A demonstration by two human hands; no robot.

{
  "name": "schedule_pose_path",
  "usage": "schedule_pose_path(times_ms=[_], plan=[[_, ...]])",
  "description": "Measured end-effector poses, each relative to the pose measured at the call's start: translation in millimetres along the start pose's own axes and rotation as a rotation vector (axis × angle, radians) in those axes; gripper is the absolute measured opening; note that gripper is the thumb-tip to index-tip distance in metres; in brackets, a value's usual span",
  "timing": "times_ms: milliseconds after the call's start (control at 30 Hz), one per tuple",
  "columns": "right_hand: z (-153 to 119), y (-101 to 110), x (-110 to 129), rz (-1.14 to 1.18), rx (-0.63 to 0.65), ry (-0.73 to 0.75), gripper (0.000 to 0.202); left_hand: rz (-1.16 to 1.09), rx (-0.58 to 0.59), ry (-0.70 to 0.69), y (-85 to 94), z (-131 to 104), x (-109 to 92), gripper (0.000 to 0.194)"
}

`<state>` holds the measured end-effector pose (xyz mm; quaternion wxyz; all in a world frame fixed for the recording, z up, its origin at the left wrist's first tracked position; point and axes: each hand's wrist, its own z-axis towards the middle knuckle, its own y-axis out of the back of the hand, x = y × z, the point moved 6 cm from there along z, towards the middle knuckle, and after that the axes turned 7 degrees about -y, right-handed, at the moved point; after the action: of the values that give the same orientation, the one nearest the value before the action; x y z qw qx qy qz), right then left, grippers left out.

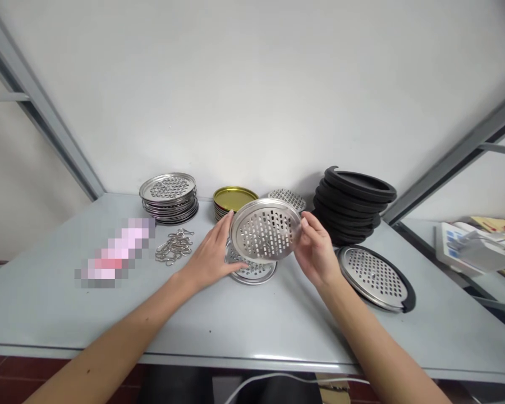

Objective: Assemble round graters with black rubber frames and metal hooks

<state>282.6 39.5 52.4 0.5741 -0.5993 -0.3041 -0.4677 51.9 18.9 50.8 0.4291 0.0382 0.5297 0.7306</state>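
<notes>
A round metal grater plate (266,233) with rows of raised cutting holes is held up, tilted, above the table. My right hand (317,249) pinches its right edge between thumb and fingers. My left hand (210,252) curves round its left edge, fingers at the upper left and thumb stretched along the lower rim. Beneath it lies another grater plate (256,275), flat on the table and partly covered. To the right, a grater plate (374,278) sits in a black ring (409,297) that follows part of its rim.
A stack of grater plates (167,193), metal clips (174,247) and a blurred pink item (118,252) are on the left. Gold round lids (235,199) and another grater plate (288,197) stand behind; black rings (353,205) are stacked right. A white cable (273,376) hangs at the front.
</notes>
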Motion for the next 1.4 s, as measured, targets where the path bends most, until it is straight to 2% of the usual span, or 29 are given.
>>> schedule_pose_path(times_ms=[100,233,300,400,533,633,733,900,1033,1267,1400], plan=[[-1.8,-4.5,-14.6,0.085,-0.015,-0.161,0.025,-0.016,-0.002,-0.011,0.9,-0.6,0.3,0.122],[-5.4,-8.9,-20.7,-0.064,0.020,-0.220,0.030,-0.042,0.037,-0.054,-1.5,-0.9,-0.8,0.128],[-7.4,-7.4,-18.8,-0.250,-0.005,-0.153,0.033,-0.068,0.051,-0.048,-2.7,-1.2,0.2,0.128],[-11.8,-8.6,-13.7,-0.591,-0.018,0.027,0.042,-0.123,0.065,-0.015,-2.7,-1.8,4.1,0.126],[-18.9,-20.5,-15.2,-1.064,0.112,0.197,0.047,-0.186,0.136,0.010,-1.1,-2.5,8.1,0.120],[-22.0,-27.9,-19.8,-1.242,0.238,0.224,0.045,-0.215,0.212,0.020,-0.9,-3.5,8.4,0.113],[-22.8,-31.1,-22.7,-1.305,0.293,0.270,0.042,-0.211,0.260,0.026,-2.8,-5.3,9.5,0.109],[-21.2,-29.3,-32.5,-1.332,0.317,0.316,0.040,-0.163,0.269,0.020,-9.5,-9.4,17.5,0.107],[-21.8,-28.5,-37.4,-1.339,0.345,0.270,0.044,-0.101,0.282,0.030,-13.8,-12.2,22.9,0.112],[-23.3,-29.0,-38.9,-1.369,0.356,0.223,0.045,-0.017,0.334,-0.001,-15.3,-10.6,11.6,0.106],[-22.1,-27.0,-43.8,-1.361,0.380,0.238,0.051,0.010,0.377,0.028,-15.9,-12.7,13.7,0.112]])
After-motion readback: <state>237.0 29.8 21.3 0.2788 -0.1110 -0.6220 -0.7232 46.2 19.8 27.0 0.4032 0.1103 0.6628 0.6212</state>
